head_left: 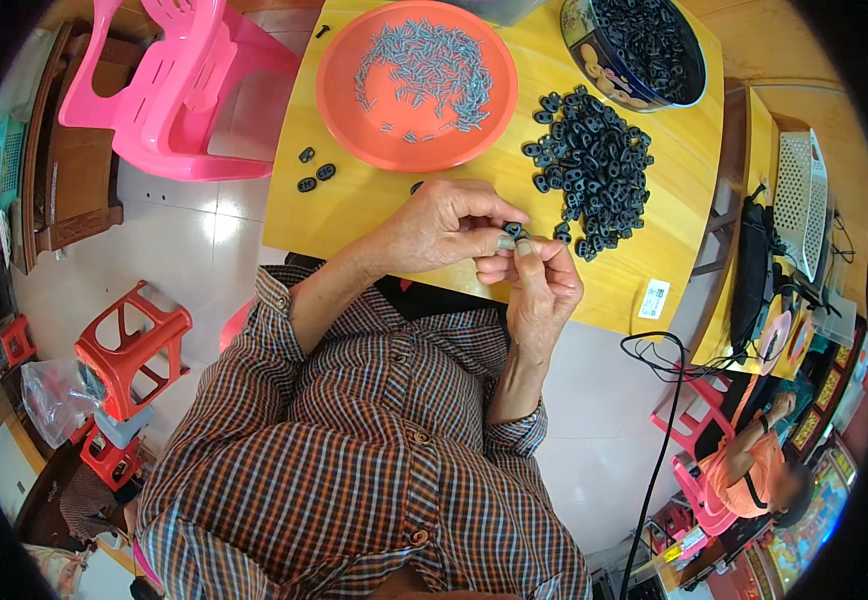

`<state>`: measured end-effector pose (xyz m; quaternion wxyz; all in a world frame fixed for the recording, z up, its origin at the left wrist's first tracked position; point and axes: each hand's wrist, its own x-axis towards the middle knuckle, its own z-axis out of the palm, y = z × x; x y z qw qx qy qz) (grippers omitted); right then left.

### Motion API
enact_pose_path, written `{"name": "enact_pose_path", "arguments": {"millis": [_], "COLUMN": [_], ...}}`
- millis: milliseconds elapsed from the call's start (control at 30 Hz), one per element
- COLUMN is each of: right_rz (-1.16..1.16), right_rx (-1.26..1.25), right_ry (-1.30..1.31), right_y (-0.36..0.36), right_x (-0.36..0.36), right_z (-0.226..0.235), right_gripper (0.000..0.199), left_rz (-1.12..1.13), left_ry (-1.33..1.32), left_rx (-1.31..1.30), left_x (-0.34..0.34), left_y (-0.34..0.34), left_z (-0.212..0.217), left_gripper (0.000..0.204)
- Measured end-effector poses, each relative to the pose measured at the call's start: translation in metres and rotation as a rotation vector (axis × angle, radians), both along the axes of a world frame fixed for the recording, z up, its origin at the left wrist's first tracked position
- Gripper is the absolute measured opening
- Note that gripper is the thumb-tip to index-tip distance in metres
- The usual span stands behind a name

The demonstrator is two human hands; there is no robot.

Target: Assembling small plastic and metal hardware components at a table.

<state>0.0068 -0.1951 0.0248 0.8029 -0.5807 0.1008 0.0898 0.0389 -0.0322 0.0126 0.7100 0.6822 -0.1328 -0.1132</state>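
My left hand [444, 222] and my right hand [539, 280] meet over the near edge of a yellow table [654, 210]. Together their fingertips pinch a small black oval piece [514, 231] and a small grey pin [505, 241]. Which hand grips which part is hard to tell. Just beyond the hands lies a heap of several black oval pieces [594, 165]. An orange round plate [417, 85] with several grey pins [424, 65] sits farther back. Two loose black pieces [316, 177] lie at the table's left edge.
A round tin [644, 50] full of black pieces stands at the back right. A pink plastic chair [179, 90] is left of the table, red stools [129, 350] lower left. A black cable [664, 400] hangs right. Another person [754, 465] sits at lower right.
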Motion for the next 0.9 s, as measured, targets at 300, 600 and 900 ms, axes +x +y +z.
{"name": "enact_pose_path", "arguments": {"millis": [300, 600, 900], "right_rz": [-0.002, 0.016, 0.167], "right_rx": [-0.061, -0.048, 0.181], "right_ry": [-0.019, -0.005, -0.002], "right_y": [0.001, -0.001, -0.012], "right_x": [-0.002, -0.002, 0.000], "right_z": [0.004, 0.003, -0.010], "right_gripper": [0.010, 0.008, 0.009], "left_rz": [-0.027, -0.026, -0.116], "left_ry": [-0.033, -0.100, -0.035], "left_rx": [-0.005, 0.034, -0.025], "left_x": [0.001, 0.000, 0.000], "left_y": [-0.001, -0.002, 0.008], "left_z": [0.004, 0.001, 0.000], "left_gripper": [0.024, 0.026, 0.029]}}
